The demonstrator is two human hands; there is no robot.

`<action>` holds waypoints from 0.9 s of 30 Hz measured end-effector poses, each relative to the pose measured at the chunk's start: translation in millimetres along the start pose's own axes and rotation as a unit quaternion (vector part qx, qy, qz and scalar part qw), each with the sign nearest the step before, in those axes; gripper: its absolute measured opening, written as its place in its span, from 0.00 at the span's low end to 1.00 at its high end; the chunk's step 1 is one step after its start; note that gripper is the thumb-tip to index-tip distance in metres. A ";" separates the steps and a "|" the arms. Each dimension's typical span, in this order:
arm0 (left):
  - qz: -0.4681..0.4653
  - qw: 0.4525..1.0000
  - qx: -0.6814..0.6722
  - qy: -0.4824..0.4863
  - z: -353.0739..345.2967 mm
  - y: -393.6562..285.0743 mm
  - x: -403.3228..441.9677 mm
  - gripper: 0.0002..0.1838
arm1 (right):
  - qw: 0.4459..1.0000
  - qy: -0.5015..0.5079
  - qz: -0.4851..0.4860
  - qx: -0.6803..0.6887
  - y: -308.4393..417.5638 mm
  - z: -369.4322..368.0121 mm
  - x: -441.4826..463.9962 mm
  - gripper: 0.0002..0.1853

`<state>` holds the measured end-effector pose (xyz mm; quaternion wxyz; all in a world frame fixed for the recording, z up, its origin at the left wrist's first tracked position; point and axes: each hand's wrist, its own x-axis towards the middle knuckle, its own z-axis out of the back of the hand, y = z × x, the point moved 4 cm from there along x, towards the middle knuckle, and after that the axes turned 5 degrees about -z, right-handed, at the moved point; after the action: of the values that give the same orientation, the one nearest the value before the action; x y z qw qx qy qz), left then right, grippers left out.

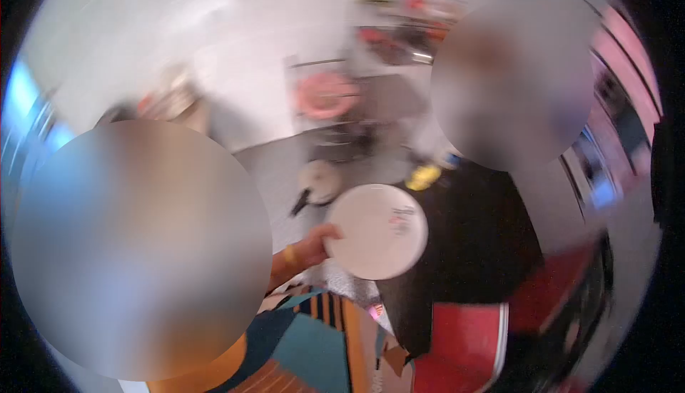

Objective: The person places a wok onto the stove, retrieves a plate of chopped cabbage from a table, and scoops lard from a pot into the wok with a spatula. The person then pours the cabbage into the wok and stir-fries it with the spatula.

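My left hand [312,246], a yellow band at its wrist, grips the left rim of a round white plate [375,232]. The thumb lies over the plate's face and the other fingers are hidden. A small dark and reddish print shows on the plate's right part. Past the hand, a pale round thing with a black handle [301,202], smeared by motion, lies on the grey surface. I do not see my right hand. Patterned orange, teal and navy cloth [310,339] fills the area below the left arm.
A pink round basin [327,94] and a cluster of red and green items [407,25] stand farther back, blurred. Something yellow [423,177] lies behind the plate. Red chairs [467,339] are at lower right, beside a dark surface [478,236]. Two blurred-out circles hide large areas.
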<state>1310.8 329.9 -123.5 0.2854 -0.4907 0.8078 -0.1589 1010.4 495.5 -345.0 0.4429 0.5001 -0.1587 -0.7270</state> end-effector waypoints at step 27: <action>-0.463 0.830 -0.068 -0.305 39.0 37.8 -165.9 0.08 | 0.884 0.265 0.255 -0.288 43.4 46.5 181.8 0.15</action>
<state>1367.3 495.0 -123.9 0.3763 -0.8485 0.3671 -0.0597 971.6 315.5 -401.5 0.7631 0.4666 0.0593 -0.4432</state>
